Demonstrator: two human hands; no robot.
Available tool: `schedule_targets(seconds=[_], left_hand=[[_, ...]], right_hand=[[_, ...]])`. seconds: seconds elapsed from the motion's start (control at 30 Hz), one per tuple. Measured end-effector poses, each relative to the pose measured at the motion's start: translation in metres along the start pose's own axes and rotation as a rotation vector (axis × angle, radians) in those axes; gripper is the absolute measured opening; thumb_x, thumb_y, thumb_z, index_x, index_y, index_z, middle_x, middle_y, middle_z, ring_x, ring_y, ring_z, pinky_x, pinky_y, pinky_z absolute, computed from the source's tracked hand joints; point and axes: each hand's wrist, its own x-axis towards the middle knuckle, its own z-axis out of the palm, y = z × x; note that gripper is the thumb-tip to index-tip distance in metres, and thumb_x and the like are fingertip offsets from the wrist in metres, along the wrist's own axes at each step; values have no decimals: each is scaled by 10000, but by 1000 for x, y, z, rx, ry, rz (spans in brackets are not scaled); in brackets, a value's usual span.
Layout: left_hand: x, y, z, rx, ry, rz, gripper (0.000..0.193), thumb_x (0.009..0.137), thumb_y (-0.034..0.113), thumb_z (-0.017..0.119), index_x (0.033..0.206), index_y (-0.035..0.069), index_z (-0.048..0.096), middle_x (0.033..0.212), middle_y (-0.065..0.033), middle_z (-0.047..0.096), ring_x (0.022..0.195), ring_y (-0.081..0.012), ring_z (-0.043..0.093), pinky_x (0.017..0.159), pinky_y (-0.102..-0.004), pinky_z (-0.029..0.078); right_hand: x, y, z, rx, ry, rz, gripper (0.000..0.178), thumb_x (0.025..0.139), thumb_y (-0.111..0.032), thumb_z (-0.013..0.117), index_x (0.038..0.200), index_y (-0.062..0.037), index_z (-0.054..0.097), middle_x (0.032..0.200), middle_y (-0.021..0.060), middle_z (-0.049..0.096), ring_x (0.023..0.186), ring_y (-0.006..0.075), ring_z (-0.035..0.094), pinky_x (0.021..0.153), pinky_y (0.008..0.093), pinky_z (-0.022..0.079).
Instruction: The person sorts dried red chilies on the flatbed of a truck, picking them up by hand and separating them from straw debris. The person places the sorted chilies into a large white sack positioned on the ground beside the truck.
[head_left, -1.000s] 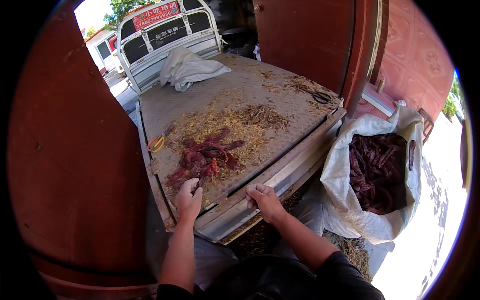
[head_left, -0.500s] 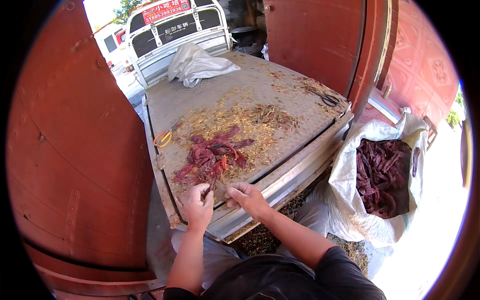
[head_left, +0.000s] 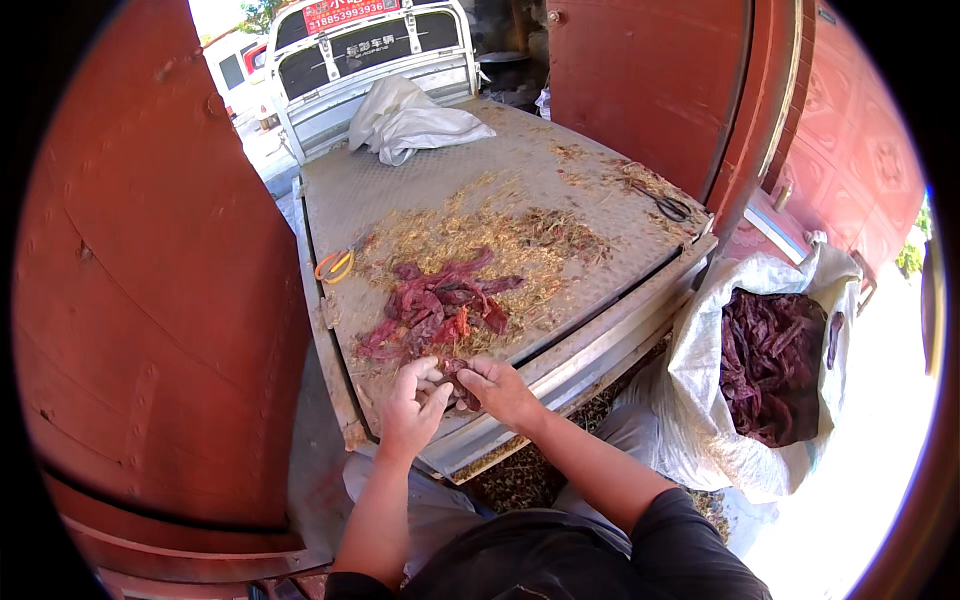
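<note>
Just above the near edge of the metal truck bed point(head_left: 390, 185), a dark red dried chili pepper point(head_left: 456, 372) is held between my two hands. My left hand point(head_left: 410, 408) closes on its left side, thumb against the fingers. From the right, my right hand point(head_left: 503, 396) pinches the same pepper, its thumb on top. Right beyond my fingers lies a loose pile of dried chili peppers point(head_left: 425, 305), wrinkled and deep red, with a brighter red piece among them. Part of the held pepper is hidden by my fingers.
Orange-and-yellow-handled scissors point(head_left: 333, 266) lie left of the pile, black-handled scissors point(head_left: 672, 207) at the far right corner. Seeds and stalks point(head_left: 470, 225) litter the bed. A white sack point(head_left: 415, 125) lies farther back. An open woven sack point(head_left: 690, 400) of dried peppers stands at right. Red metal doors point(head_left: 150, 300) flank the bed.
My hands have come together; the right, apart before, now grips the pepper alongside the left. The pile looks much the same. The whole view has shifted slightly.
</note>
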Motion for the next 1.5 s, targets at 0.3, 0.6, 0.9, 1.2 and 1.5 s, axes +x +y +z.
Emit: schedule_targets(seconds=[0.3,0.6,0.9,1.2,1.5], left_hand=[[23,-36,-12,1,-129,14,370,908,0,698,1268,2,614,992,-57,679,880,-106,647,790,-275,529],[29,-57,-13,-487,-57,-309,268,938,17,672,1195,-12,604,937,-52,649,790,-128,638,712,-278,521],[27,-66,-21,-702,-76,-327,263,951,45,680,1195,-26,615,937,-58,656,792,-132,632,716,-278,506],[24,-68,-22,-708,-75,-303,246,948,78,687,1173,2,623,916,-62,666,773,-156,645,709,-299,507],[25,-50,-21,-471,-120,-354,209,957,48,687,1159,16,647,1000,-44,674,851,-91,628,743,-242,505]], right_hand=[[8,-23,-15,-231,-183,34,175,996,-172,610,990,-1,646,796,15,617,695,95,588,651,286,498],[37,-20,-27,-387,-61,-111,224,1019,-198,603,908,-8,648,739,26,612,624,101,571,606,297,490],[43,-20,-30,-310,-109,-66,332,1051,-267,573,811,-38,569,712,1,585,613,90,551,580,285,465],[45,-22,-34,-297,-147,-29,313,1055,-266,570,839,-43,610,745,3,610,647,97,585,602,280,487],[46,-11,-34,-319,-189,-78,261,1033,-260,620,1123,-31,710,859,12,664,727,92,618,677,269,537]])
